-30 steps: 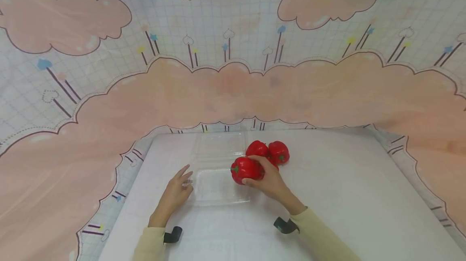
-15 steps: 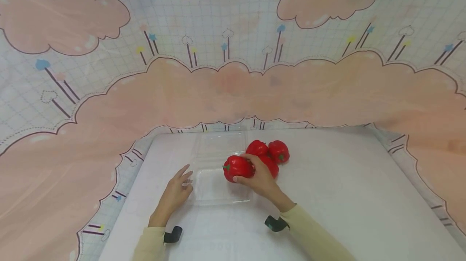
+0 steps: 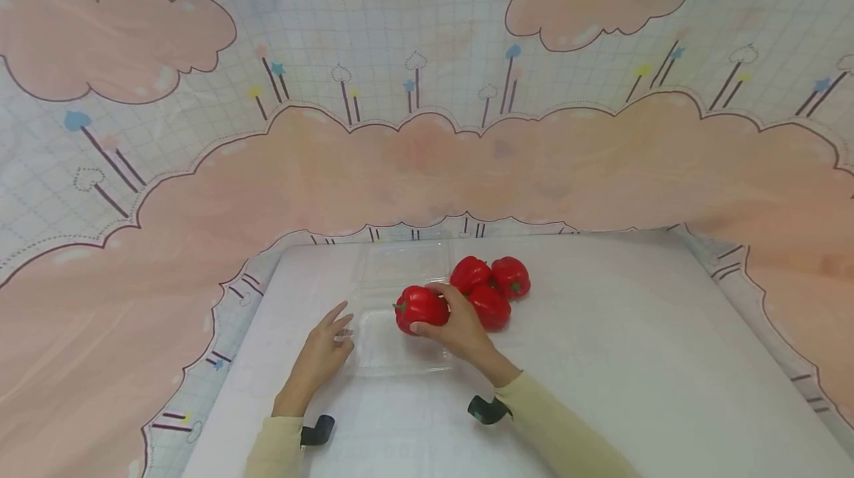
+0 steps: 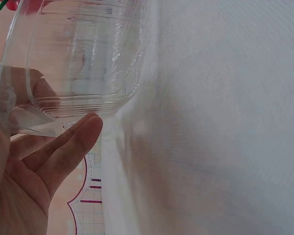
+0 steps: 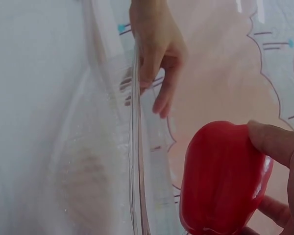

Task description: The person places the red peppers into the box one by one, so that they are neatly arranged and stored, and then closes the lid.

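A red bell pepper with a green stem is gripped by my right hand, thumb on the near side and fingers on the far side. In the right wrist view that pepper is higher than the rim of the clear plastic container. From the head view it appears over the front half of this container. My left hand is at the container's left side, fingers extended and spread. The left wrist view shows its fingertips against the clear wall.
Several more red bell peppers stand close together right of the container, among them a front one and a back right one. The container's clear back half, apparently its lid, lies behind. Everything rests on a white table before a patterned cloth.
My right hand has carried the bell pepper leftward from beside the other peppers to over the container. The front pepper of the group is now uncovered. My left hand stays put.
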Demonstrator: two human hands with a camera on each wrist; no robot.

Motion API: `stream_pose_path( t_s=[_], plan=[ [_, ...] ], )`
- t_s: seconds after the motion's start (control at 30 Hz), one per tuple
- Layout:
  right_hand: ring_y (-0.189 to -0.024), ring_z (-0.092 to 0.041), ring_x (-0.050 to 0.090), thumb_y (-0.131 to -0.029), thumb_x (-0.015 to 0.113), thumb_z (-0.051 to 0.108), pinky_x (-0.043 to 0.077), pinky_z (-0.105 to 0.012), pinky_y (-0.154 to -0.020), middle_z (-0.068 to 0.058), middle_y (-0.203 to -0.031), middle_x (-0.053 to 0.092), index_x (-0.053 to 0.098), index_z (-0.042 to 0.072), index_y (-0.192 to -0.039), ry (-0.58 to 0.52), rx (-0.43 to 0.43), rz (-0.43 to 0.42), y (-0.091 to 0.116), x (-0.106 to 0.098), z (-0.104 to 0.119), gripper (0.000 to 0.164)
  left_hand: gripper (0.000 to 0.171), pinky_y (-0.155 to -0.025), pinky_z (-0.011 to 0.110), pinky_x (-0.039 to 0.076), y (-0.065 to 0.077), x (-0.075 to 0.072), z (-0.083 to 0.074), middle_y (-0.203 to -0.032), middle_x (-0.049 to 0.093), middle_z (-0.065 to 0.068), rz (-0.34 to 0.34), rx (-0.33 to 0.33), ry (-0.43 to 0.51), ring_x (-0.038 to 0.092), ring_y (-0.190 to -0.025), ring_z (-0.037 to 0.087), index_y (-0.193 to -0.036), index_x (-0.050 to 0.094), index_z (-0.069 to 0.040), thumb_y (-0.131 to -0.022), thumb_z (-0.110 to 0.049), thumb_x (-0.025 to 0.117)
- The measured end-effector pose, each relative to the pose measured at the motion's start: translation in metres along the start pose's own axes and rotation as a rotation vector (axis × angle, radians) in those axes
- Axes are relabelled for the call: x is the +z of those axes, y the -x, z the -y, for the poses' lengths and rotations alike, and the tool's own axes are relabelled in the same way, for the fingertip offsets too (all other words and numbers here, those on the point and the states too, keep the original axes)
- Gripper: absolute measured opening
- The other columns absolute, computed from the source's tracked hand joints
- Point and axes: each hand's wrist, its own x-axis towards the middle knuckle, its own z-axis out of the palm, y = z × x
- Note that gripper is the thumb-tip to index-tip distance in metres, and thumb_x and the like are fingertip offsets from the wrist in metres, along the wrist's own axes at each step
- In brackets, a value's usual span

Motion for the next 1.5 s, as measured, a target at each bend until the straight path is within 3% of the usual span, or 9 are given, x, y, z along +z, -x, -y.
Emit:
stream_pose_path(
  t_s=[0.53,0.8,1.5],
  plan=[
    [-0.128,-0.027,0.049,-0.073,0.085,0.030,0.060,-0.045,-0.090,-0.003,-0.138,0.053,0.046,0.022,-0.140,0.009,0.003,-0.008,-0.011,0.027,0.007,0.078,0.051,-0.086,0.044,0.060,0.001,0.001,-0.001,-0.150,0.047,0.015,-0.006,0.006,0.010,0.070,-0.106,0.032,-0.135,0.056,0.002,-0.084,-0.004,0.060],
    [-0.127,-0.026,0.050,-0.073,0.085,0.032,0.059,-0.044,-0.091,-0.003,-0.138,0.053,0.046,0.021,-0.140,0.066,-0.007,-0.007,-0.014,0.038,0.014,0.078,0.050,-0.088,0.043,0.060,0.000,0.002,-0.001,-0.151,0.046,0.013,0.005,-0.006,0.001,0.069,-0.107,0.030,-0.135,0.057,0.000,-0.085,-0.004,0.061],
    [-0.122,-0.025,0.053,-0.071,0.086,0.030,0.059,-0.043,-0.091,-0.004,-0.133,0.055,0.049,0.021,-0.138,0.162,0.059,-0.060,-0.031,0.077,0.026,0.077,0.050,-0.090,0.045,0.059,-0.001,0.000,0.000,-0.153,0.043,0.013,0.016,0.017,-0.006,0.070,-0.108,0.031,-0.135,0.057,0.000,-0.085,-0.003,0.061]
  ],
)
